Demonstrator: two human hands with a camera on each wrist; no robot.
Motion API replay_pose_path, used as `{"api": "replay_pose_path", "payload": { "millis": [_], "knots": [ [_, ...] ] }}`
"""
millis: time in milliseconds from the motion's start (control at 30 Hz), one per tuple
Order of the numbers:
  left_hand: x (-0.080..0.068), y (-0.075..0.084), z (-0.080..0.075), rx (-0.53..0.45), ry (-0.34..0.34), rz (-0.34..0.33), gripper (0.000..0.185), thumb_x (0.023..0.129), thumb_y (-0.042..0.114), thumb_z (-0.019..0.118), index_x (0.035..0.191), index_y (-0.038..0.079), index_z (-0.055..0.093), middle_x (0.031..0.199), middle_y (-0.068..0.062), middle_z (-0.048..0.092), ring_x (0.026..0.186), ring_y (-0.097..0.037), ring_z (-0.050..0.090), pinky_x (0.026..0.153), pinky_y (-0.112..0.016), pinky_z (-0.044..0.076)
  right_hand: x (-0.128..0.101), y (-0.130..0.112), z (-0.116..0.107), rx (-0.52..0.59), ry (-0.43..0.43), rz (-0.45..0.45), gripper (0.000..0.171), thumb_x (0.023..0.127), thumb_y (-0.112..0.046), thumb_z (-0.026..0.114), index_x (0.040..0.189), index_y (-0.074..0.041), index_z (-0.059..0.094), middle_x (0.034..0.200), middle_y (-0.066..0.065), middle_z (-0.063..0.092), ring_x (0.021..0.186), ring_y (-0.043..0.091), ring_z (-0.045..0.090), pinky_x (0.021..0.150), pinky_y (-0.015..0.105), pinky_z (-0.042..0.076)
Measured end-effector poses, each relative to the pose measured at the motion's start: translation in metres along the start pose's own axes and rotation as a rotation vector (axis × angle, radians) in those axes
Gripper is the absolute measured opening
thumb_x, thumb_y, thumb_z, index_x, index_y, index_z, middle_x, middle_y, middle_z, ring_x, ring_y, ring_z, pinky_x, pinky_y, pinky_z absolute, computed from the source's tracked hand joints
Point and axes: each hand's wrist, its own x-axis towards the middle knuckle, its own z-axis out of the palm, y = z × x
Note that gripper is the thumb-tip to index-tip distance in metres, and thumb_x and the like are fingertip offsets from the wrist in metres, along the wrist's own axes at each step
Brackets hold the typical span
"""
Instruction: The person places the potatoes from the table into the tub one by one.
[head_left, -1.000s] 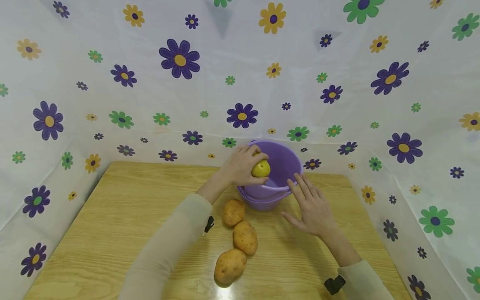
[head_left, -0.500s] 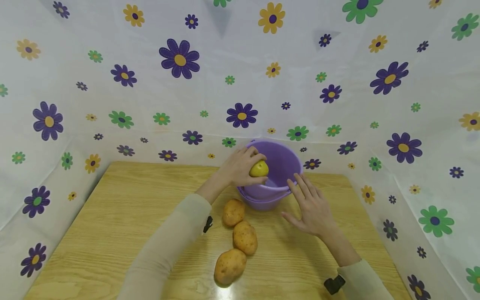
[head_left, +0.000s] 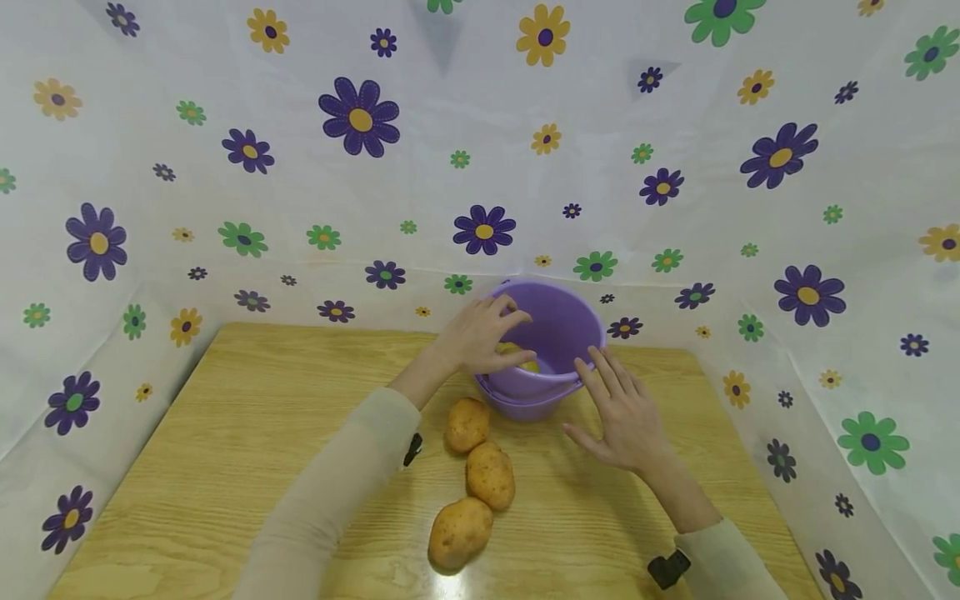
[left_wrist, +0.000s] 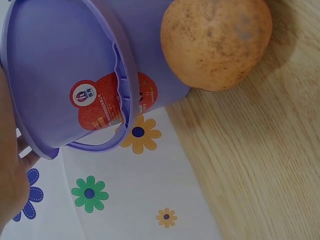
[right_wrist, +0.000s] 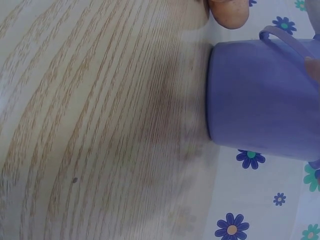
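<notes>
My left hand hovers over the near-left rim of a purple bucket, fingers loosened and spread. A yellow lemon shows low inside the bucket, just under those fingers and partly hidden by the thumb. My right hand is flat with straight fingers, its fingertips against the bucket's right side. In the left wrist view the bucket shows a red label, and a potato lies against it. In the right wrist view, the bucket stands on the table's far edge.
Three potatoes lie in a row on the wooden table in front of the bucket: one nearest it, one in the middle, one closest to me. Flower-patterned sheeting walls in the table's back and sides.
The lemon has gone from my left hand's grip at rim height down into the bucket, and the left fingers have loosened. The right hand has stayed put.
</notes>
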Motion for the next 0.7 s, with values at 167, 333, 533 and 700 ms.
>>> {"api": "replay_pose_path", "payload": {
  "millis": [167, 333, 533, 700],
  "knots": [
    [-0.002, 0.002, -0.002, 0.006, -0.018, 0.009, 0.069, 0.096, 0.069, 0.059, 0.146, 0.022, 0.060, 0.140, -0.009, 0.061, 0.125, -0.029, 0.063, 0.113, -0.047, 0.050, 0.000, 0.000, -0.001, -0.003, -0.011, 0.002, 0.098, 0.099, -0.081, 0.028, 0.159, -0.006, 0.044, 0.162, 0.025, 0.046, 0.147, 0.046, 0.047, 0.103, 0.063, 0.054],
    [-0.004, 0.004, -0.003, 0.018, -0.014, 0.031, 0.069, 0.096, 0.069, 0.060, 0.147, 0.022, 0.059, 0.140, -0.009, 0.062, 0.128, -0.030, 0.061, 0.122, -0.051, 0.042, 0.001, -0.001, -0.001, -0.001, -0.010, 0.000, 0.098, 0.099, -0.081, 0.028, 0.159, -0.006, 0.044, 0.161, 0.025, 0.047, 0.147, 0.046, 0.047, 0.104, 0.063, 0.053],
    [-0.010, 0.005, -0.003, 0.021, -0.007, 0.058, 0.069, 0.095, 0.068, 0.061, 0.146, 0.021, 0.059, 0.139, -0.010, 0.062, 0.129, -0.030, 0.060, 0.118, -0.050, 0.045, 0.001, -0.001, -0.002, 0.001, -0.009, 0.000, 0.098, 0.099, -0.081, 0.029, 0.158, -0.005, 0.045, 0.162, 0.025, 0.046, 0.147, 0.046, 0.047, 0.103, 0.063, 0.054],
    [-0.017, 0.003, -0.004, 0.006, 0.002, 0.078, 0.068, 0.095, 0.066, 0.063, 0.145, 0.019, 0.060, 0.139, -0.010, 0.062, 0.131, -0.030, 0.059, 0.116, -0.049, 0.047, 0.001, -0.001, -0.002, 0.006, 0.006, -0.003, 0.096, 0.099, -0.080, 0.031, 0.157, -0.005, 0.046, 0.160, 0.025, 0.048, 0.146, 0.046, 0.048, 0.102, 0.063, 0.054]
  ]
}}
